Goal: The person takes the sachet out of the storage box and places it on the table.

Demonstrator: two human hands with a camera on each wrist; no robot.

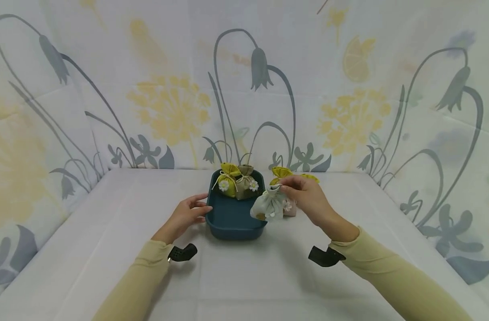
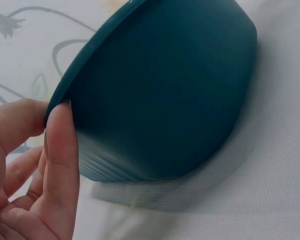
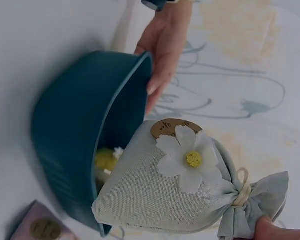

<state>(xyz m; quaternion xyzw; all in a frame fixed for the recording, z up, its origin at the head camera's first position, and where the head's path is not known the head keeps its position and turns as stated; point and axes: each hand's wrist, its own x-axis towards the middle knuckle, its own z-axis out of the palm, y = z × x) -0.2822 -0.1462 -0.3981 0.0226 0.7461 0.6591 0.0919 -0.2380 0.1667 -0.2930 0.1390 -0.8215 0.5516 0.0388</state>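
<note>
My right hand (image 1: 306,198) pinches the gathered neck of a pale grey-green drawstring pouch (image 1: 269,206), which hangs over the right rim of a dark teal plastic bin (image 1: 235,233). On the pouch are a white fabric flower (image 3: 189,159) and a round brown tag (image 3: 174,128). With thumb and finger, my left hand (image 1: 188,211) holds the bin's left rim (image 2: 65,82). At the bin's far end, a yellow pouch (image 1: 228,182) and a brownish pouch (image 1: 245,183) stand side by side inside.
Behind my right hand, partly hidden, are another yellow pouch (image 1: 280,173) and a pink pouch (image 1: 290,209) on the white-covered table (image 1: 244,281). More yellow fabric (image 1: 310,177) shows beyond the hand. A floral cloth backdrop (image 1: 244,111) rises behind the table.
</note>
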